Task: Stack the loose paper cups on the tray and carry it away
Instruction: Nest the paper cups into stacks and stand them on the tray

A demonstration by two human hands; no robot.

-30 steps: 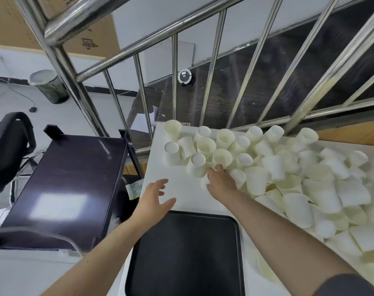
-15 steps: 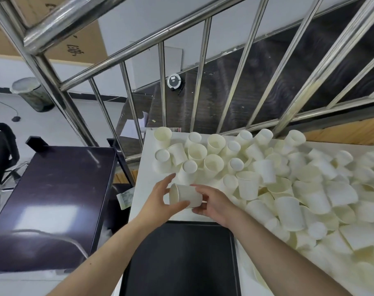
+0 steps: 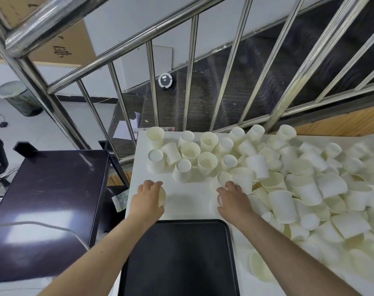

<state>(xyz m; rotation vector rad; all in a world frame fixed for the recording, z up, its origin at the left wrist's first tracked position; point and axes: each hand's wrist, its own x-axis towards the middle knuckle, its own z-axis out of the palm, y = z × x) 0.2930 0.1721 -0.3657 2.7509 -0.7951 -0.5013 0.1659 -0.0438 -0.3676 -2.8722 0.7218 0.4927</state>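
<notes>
A big pile of loose cream paper cups (image 3: 293,189) covers the white table from the middle to the right; some stand, many lie on their sides. The black tray (image 3: 177,259) lies bare at the table's near edge, between my forearms. My left hand (image 3: 148,198) grips one paper cup (image 3: 161,196) from above, just beyond the tray's far left corner. My right hand (image 3: 233,197) is at the pile's near left edge, fingers curled down over a cup whose pale edge (image 3: 220,199) shows under the thumb.
A steel stair railing (image 3: 190,86) rises right behind the table. Left of the table stands a dark glossy cabinet top (image 3: 49,199) with a white cable across it. A strip of bare white tabletop (image 3: 190,201) lies between my hands.
Half a second ago both hands held one cup together above the tray's far edge. Now the left hand keeps it alone and the right hand has moved right, back to the pile.
</notes>
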